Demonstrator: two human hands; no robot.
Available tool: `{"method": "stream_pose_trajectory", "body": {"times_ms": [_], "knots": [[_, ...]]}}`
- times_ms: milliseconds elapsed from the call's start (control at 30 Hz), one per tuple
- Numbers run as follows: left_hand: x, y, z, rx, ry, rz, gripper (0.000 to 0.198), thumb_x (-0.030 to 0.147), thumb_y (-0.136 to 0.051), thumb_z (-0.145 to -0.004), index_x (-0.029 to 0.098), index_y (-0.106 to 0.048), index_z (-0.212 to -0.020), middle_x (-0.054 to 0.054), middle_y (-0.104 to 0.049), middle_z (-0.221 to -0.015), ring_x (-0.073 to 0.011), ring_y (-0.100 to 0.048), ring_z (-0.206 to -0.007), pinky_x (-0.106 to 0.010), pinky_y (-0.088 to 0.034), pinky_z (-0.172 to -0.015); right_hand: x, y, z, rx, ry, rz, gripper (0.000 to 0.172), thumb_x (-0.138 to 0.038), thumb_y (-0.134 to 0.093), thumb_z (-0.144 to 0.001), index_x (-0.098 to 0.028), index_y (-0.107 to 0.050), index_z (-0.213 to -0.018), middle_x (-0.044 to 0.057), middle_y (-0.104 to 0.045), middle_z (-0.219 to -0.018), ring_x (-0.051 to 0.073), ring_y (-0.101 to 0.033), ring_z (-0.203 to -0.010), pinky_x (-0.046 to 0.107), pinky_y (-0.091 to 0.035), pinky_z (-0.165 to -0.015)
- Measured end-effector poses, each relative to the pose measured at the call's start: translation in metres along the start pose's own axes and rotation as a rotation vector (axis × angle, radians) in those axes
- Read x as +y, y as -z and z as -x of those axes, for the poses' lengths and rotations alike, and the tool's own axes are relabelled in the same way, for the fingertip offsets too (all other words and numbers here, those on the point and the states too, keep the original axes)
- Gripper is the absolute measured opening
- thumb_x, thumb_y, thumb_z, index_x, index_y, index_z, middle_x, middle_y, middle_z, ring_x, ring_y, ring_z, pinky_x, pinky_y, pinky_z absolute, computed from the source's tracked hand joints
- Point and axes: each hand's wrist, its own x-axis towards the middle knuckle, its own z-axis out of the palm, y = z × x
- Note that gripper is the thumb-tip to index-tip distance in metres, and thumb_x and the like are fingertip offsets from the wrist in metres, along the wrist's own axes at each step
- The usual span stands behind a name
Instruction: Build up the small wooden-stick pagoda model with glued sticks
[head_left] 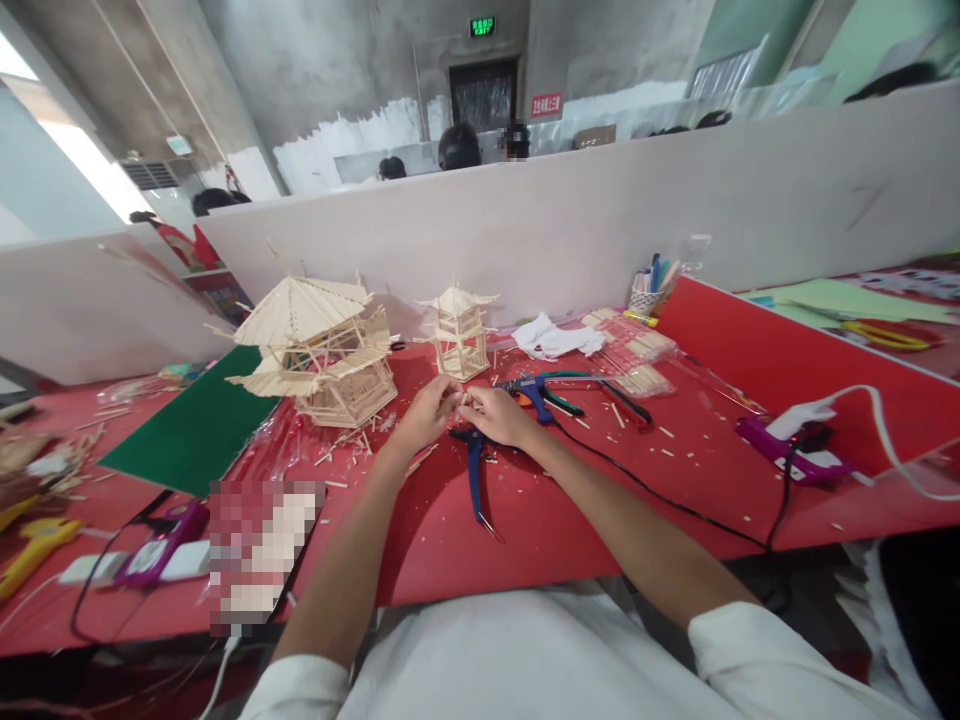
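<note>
My left hand [435,408] and my right hand [495,413] meet above the red table, fingertips pinched together around something small and pale that I cannot make out. Just below them lies a blue-handled cutting tool [475,470], its far end partly hidden under my right hand. Behind my right hand rests a blue glue gun [536,393] with a black cord. Beyond my hands stands a small two-tiered pavilion [460,335] made of thin wooden sticks. To the left is a larger stick pavilion [322,350] with wide slatted roofs.
A white cloth [555,337] and plastic packs of sticks [637,350] lie at the back right. Purple power strips [795,455] sit at both sides. A green board [195,425], a phone [266,550] and a yellow glue gun [37,550] are at left. A white partition [570,230] stands behind.
</note>
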Motion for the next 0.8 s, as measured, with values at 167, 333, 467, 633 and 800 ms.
{"method": "stream_pose_trajectory", "body": {"times_ms": [167, 333, 467, 633, 800], "knots": [[-0.0013, -0.0048, 0.0004, 0.028, 0.032, 0.077, 0.016, 0.032, -0.046, -0.096, 0.018, -0.051, -0.09, -0.001, -0.056, -0.081, -0.0134, -0.049, -0.072, -0.026, -0.04, -0.07, -0.003, 0.0014, 0.0007, 0.042, 0.006, 0.005, 0.013, -0.026, -0.06, -0.089, -0.016, -0.062, -0.082, -0.002, -0.059, -0.063, 0.011, -0.047, -0.055, 0.023, -0.029, -0.059], [0.0005, -0.003, -0.0009, 0.058, 0.095, 0.244, 0.023, 0.04, -0.055, -0.091, 0.017, -0.054, -0.088, 0.001, -0.055, -0.077, -0.0123, -0.05, -0.069, -0.025, -0.041, -0.067, -0.0077, 0.003, 0.0012, 0.071, -0.008, 0.042, 0.012, -0.028, -0.061, -0.09, -0.017, -0.064, -0.087, -0.001, -0.061, -0.064, 0.012, -0.05, -0.056, 0.024, -0.029, -0.059], [0.0019, 0.0019, -0.0019, 0.052, 0.108, 0.286, 0.027, 0.042, -0.062, -0.087, 0.016, -0.057, -0.083, 0.001, -0.057, -0.073, -0.0124, -0.051, -0.068, -0.025, -0.042, -0.067, -0.0096, 0.0038, 0.0014, 0.05, -0.01, 0.089, 0.013, -0.029, -0.061, -0.092, -0.017, -0.065, -0.09, 0.001, -0.065, -0.068, 0.014, -0.054, -0.06, 0.024, -0.029, -0.06], [0.0022, 0.0029, -0.0017, 0.012, 0.132, 0.278, 0.03, 0.046, -0.058, -0.089, 0.016, -0.055, -0.083, 0.001, -0.054, -0.073, -0.0121, -0.048, -0.068, -0.024, -0.04, -0.066, -0.0064, 0.0034, 0.0018, 0.046, 0.0, 0.149, 0.013, -0.03, -0.06, -0.093, -0.018, -0.065, -0.092, 0.003, -0.067, -0.071, 0.016, -0.057, -0.065, 0.025, -0.029, -0.061], [0.0021, 0.001, 0.0006, -0.047, 0.07, 0.207, 0.025, 0.041, -0.046, -0.096, 0.018, -0.048, -0.086, 0.001, -0.047, -0.077, -0.0122, -0.042, -0.07, -0.024, -0.038, -0.068, -0.0049, 0.0025, 0.002, 0.051, 0.022, 0.105, 0.019, -0.036, -0.059, -0.094, -0.019, -0.065, -0.087, 0.002, -0.064, -0.067, 0.015, -0.054, -0.06, 0.025, -0.029, -0.06]]}}
